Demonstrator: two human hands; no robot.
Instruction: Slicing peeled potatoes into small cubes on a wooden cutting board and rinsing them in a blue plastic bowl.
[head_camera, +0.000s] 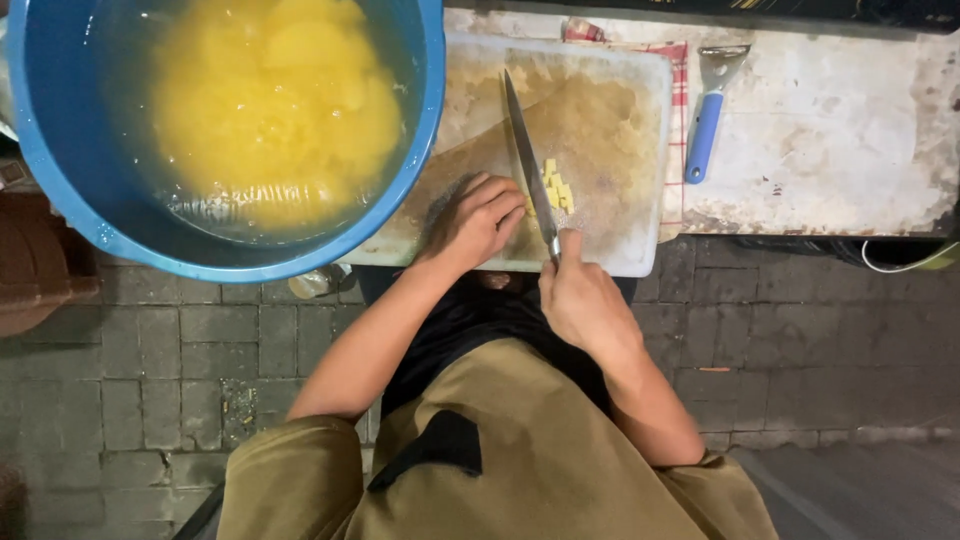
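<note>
Knife (528, 165): long blade lying on the cutting board (620, 90), tip pointing away from the person, long axis running near to far, slightly tilted left. Right hand (583, 300): fingers clenched round the handle. Left hand (478, 222): fingers curled, pressing on the board just left of the blade. Yellow diced pieces (557, 188): just right of blade. Blue tub (60, 190): water, yellow pieces. Blue-handled peeler (706, 125): on the surface (840, 130), right.

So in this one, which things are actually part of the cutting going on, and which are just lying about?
In use:
- knife, gripped by the right hand
- yellow cut pieces beside the blade
- cutting board, left hand resting on it
- blue tub of water holding yellow pieces

Lying about:
- blue-handled peeler on the worn tabletop
- red checked cloth under the board
</note>
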